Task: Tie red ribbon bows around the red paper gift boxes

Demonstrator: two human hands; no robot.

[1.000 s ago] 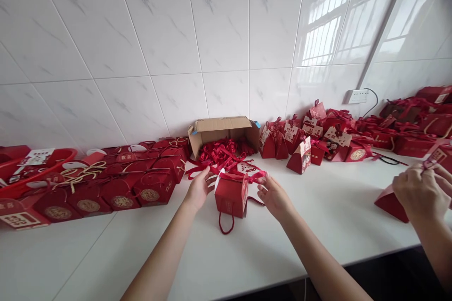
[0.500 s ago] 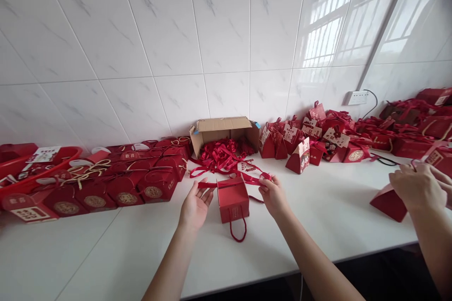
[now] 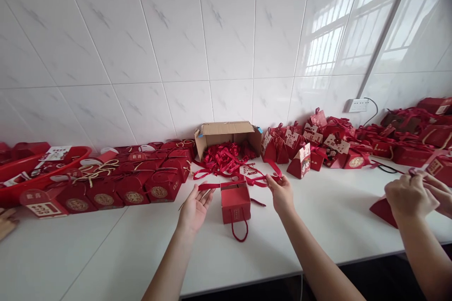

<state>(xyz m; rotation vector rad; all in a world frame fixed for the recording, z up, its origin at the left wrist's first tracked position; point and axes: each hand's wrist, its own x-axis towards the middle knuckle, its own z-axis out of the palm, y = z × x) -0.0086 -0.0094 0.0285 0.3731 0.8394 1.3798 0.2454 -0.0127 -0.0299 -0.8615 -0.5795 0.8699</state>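
Observation:
A small red gift box (image 3: 236, 203) stands on the white table in front of me, its cord handle hanging down the near side. A red ribbon (image 3: 209, 187) runs along the top of the box and sticks out on both sides. My left hand (image 3: 193, 209), palm up, has its fingers around the ribbon's left end. To the right of the box, my right hand (image 3: 282, 195) pinches the ribbon's other side between thumb and fingers. Behind the gift box, a cardboard box (image 3: 228, 128) lies with its opening toward me, full of tangled red ribbons (image 3: 226, 153).
Rows of red boxes (image 3: 162, 186) stand at left beside a red basin (image 3: 79, 153). Tagged gift boxes (image 3: 300, 162) crowd the back right. A co-worker's hands (image 3: 411, 195) work over another box at right; another person's hand (image 3: 7, 223) shows at the left edge.
My right hand has moved a little right, away from the gift box, with the ribbon. My left hand has barely moved. Another person's hand has come in at the left edge.

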